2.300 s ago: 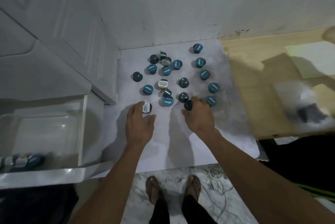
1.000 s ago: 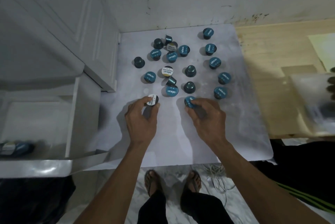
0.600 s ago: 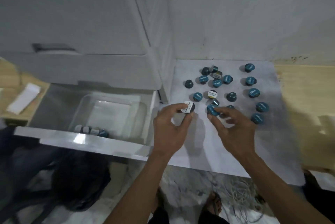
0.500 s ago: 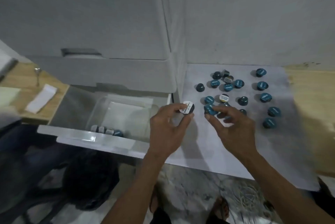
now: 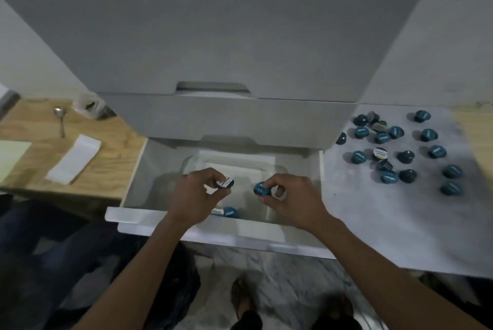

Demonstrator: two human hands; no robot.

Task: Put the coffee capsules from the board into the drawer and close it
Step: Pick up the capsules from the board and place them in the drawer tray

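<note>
A wooden surface (image 5: pixel 106 148) is seen at left. On it a metal spoon (image 5: pixel 60 119) is laid beside a blurred clear container (image 5: pixel 89 105); a folded white paper (image 5: pixel 73 159) is placed nearer, a pale green sheet (image 5: pixel 10 155) at the left edge. Marbled flooring (image 5: pixel 282 279) is visible below.

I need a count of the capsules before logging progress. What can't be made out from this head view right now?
- Capsules already in the open white drawer: only two show at its front; the left hand covers the rest.
- White-lidded capsule and teal capsule in the right hand: lid print too small.
- White board with loose capsules: right side blurred.
</note>
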